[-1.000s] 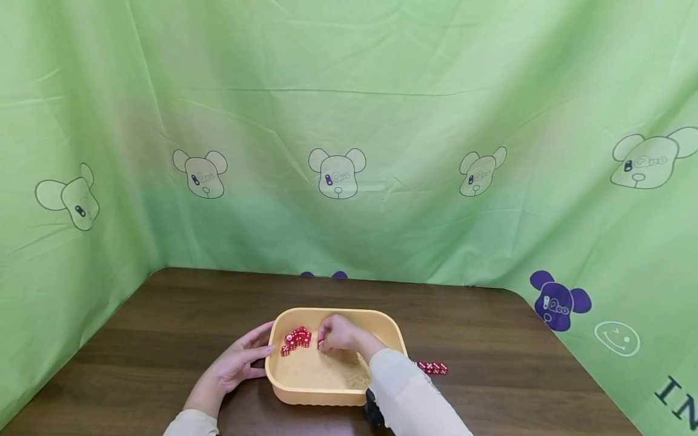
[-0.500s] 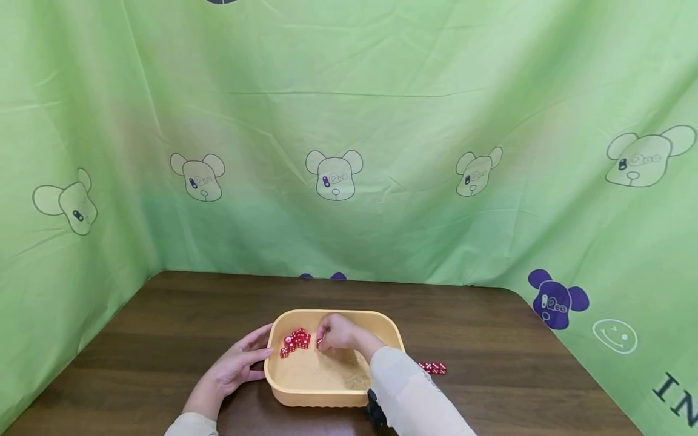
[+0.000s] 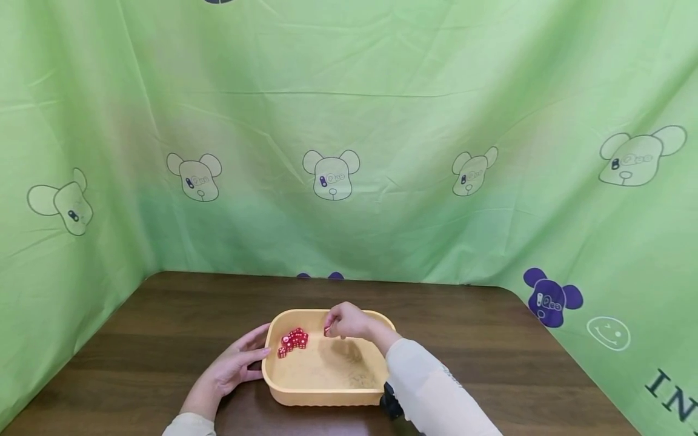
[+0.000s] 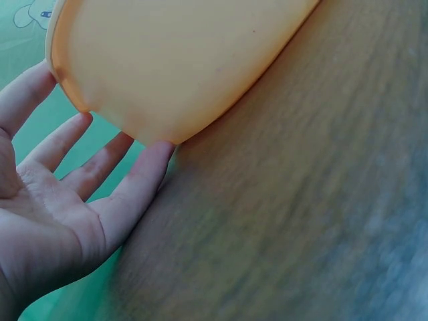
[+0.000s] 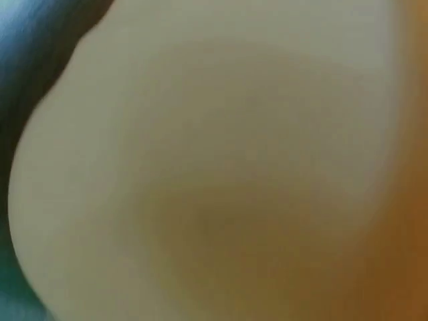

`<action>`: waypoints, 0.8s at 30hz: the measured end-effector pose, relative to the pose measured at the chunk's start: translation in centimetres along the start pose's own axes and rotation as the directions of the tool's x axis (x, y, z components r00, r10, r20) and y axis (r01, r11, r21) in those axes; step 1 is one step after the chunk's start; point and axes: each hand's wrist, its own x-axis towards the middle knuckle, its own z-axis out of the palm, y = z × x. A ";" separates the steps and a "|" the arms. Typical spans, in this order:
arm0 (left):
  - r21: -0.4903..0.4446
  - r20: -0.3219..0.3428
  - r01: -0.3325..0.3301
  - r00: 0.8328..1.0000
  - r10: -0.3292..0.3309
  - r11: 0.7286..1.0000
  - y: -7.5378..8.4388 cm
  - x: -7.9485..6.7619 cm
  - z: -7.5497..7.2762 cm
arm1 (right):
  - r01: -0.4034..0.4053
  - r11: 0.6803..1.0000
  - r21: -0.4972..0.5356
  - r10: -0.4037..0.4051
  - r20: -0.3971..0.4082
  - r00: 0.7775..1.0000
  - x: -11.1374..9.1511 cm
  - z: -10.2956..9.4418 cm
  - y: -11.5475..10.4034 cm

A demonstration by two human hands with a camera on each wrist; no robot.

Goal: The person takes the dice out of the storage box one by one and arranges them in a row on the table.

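A pale yellow tray (image 3: 324,396) stands on the table, with a cluster of red dice (image 3: 294,340) at its left end inside. My left hand (image 3: 240,362) rests its fingertips against the tray's left side. In the left wrist view the left hand (image 4: 60,194) has fairly straight, spread fingers that touch the outer wall of the tray (image 4: 174,67). Over the back part of the tray, my right hand (image 3: 349,321) pinches one red die (image 3: 326,331) between thumb and fingertips. The right wrist view is a blur of tray surface (image 5: 234,134), and shows neither hand nor dice.
The brown wooden table (image 3: 229,303) extends around the tray on all sides. A green curtain (image 3: 338,109) printed with bear heads hangs behind and beside it. A black wrist device (image 3: 390,402) sits under the right sleeve, by the tray's front right corner.
My right hand has moved up and back with the die, away from the cluster. The left hand keeps its place at the tray. A row of dice right of the tray is now hidden by the right sleeve.
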 end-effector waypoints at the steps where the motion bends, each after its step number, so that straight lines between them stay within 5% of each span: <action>1: 0.000 0.000 0.001 1.000 -0.001 1.000 0.0 0.0 0.0 | -0.002 1.000 -0.001 0.002 0.001 1.000 -0.1 -0.3 0.0; 24: 0.010 0.049 -0.030 0.998 0.029 1.000 -0.2 0.0 -0.3 | 0.025 0.999 0.030 -0.022 -0.097 0.995 -5.9 -7.9 1.3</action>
